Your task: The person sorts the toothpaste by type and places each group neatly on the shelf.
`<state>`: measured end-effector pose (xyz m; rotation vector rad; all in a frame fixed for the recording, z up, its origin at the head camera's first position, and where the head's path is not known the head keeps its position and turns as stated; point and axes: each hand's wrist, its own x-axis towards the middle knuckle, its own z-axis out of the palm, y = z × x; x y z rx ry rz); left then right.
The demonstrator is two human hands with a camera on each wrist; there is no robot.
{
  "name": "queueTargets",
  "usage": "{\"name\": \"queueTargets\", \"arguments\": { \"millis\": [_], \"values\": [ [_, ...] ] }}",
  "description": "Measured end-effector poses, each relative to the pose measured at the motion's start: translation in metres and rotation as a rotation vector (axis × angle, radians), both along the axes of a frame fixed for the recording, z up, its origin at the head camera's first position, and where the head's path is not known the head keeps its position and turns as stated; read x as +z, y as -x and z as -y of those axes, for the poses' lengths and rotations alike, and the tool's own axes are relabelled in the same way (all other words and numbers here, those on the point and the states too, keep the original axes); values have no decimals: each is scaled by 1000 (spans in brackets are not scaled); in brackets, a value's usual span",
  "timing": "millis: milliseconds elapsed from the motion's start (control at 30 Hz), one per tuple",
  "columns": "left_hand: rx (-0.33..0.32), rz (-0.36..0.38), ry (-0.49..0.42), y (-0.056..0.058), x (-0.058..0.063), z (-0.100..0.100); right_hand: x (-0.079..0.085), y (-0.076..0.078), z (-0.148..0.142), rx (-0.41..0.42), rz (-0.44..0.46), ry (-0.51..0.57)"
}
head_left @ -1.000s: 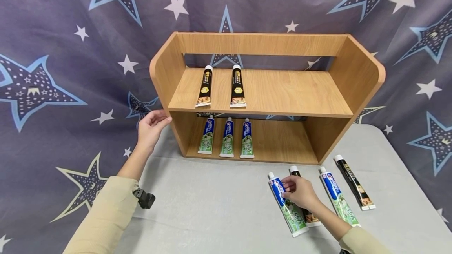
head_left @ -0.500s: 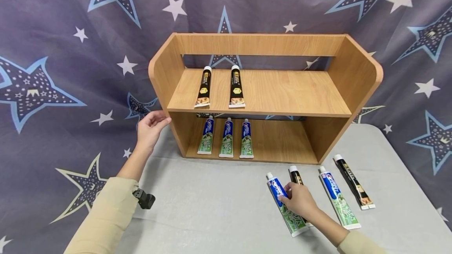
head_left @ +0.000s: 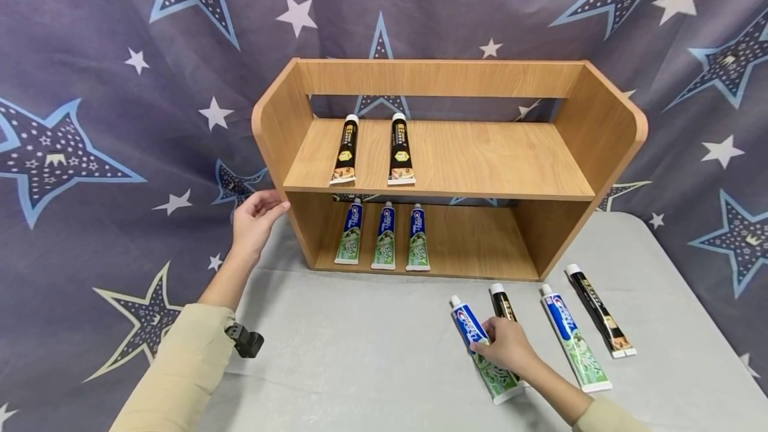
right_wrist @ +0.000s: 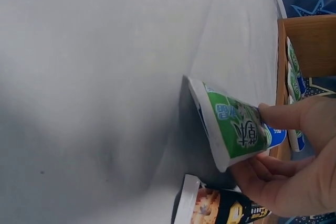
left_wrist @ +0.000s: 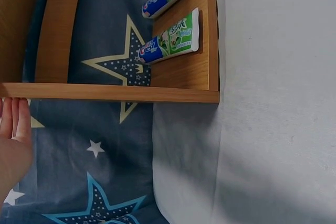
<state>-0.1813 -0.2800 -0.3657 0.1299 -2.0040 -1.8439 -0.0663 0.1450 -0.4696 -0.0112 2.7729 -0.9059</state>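
My right hand [head_left: 511, 347] pinches a blue-and-green toothpaste tube [head_left: 468, 325] between thumb and fingers. In the right wrist view that tube's flat green end [right_wrist: 231, 127] is tilted over the table. Beneath and beside it lies a black toothpaste tube [head_left: 503, 304], partly hidden by the hand. My left hand [head_left: 255, 222] touches the left side panel of a wooden shelf [head_left: 498, 159]. Straight fingers [left_wrist: 22, 121] meet that panel in the left wrist view.
Two black tubes [head_left: 401, 152] lie on the upper board, three blue-and-green tubes [head_left: 385, 239] on the lower one. To the right on the grey table [head_left: 360, 352] lie another blue-and-green tube [head_left: 576, 339] and another black tube [head_left: 600, 312]. A star-patterned curtain [head_left: 468, 5] hangs behind.
My right hand has moved slightly down along the blue-and-green tube, now with the thumb across its middle and fingers at its far edge. The left hand stays at the shelf's side.
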Motion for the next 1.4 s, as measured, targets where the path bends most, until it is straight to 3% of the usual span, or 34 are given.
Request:
{"name": "queueTargets", "arguments": {
  "millis": [400,700,1200,1400],
  "values": [
    [-6,-9,-22,1,-2,-1,2,7,-1,-142,188,152],
    [-3,5,-7,0,0,0,6,22,-4,-177,237,288],
    [11,26,-10,1,0,-1,26,76,-15,-153,397,593],
    [11,39,0,1,1,0,31,100,-13,-136,413,639]
  ]
}}
